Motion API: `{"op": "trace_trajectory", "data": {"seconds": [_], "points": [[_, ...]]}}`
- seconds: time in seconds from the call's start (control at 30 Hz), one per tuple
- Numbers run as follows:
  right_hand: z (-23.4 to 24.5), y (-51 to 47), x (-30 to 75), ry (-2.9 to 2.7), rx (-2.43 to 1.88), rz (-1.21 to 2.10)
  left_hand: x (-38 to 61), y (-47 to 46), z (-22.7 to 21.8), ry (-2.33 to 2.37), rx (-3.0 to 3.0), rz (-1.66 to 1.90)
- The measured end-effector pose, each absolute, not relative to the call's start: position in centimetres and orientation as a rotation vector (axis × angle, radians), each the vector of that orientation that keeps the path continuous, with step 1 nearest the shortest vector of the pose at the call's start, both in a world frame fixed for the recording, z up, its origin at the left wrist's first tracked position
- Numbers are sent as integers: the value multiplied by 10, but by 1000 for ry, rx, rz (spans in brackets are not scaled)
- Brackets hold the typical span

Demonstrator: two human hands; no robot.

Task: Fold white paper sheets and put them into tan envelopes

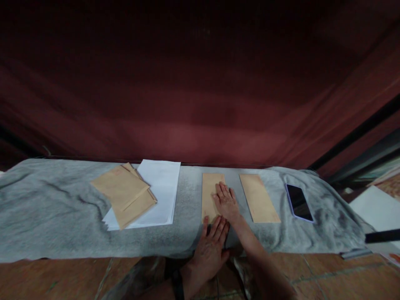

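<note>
A brown paper envelope (208,196) lies flat on the grey cloth in front of me. My right hand (227,204) rests flat on its right side, fingers stretched out. Against the envelope's near edge lies my left hand (211,248), its fingers spread, with a dark band on the wrist. Neither hand grips anything. To the right lies another brown envelope (259,198), apart from both hands. On the left, several brown envelopes (123,187) are heaped askew over a stack of white paper (167,183).
A phone (299,203) in a purple case lies right of the envelopes. The grey cloth (62,208) covers the long surface and is wrinkled at both ends. A dark red wall-like surface (200,125) stands behind it. Below are floor tiles (62,275); white sheets (378,208) are at far right.
</note>
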State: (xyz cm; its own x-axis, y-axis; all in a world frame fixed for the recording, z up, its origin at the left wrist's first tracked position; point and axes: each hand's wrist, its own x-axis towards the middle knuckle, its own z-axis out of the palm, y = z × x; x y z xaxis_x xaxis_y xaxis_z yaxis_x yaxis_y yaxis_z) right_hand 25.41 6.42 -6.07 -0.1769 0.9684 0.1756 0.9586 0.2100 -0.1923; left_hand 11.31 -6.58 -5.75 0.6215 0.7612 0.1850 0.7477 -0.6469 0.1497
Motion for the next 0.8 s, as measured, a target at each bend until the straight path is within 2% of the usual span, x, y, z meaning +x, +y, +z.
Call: {"op": "trace_trajectory", "data": {"seconds": [0.33, 0.63, 0.8], "points": [[-61, 108, 250, -2170, -1851, -27, 116, -59, -90, 1368, 2920, 327], [-50, 137, 250, -2393, -1666, 37, 113, -64, -59, 1290, 2730, 294], [-48, 137, 250, -2445, -1653, 104, 117, -62, -65, 1292, 2737, 255]]}}
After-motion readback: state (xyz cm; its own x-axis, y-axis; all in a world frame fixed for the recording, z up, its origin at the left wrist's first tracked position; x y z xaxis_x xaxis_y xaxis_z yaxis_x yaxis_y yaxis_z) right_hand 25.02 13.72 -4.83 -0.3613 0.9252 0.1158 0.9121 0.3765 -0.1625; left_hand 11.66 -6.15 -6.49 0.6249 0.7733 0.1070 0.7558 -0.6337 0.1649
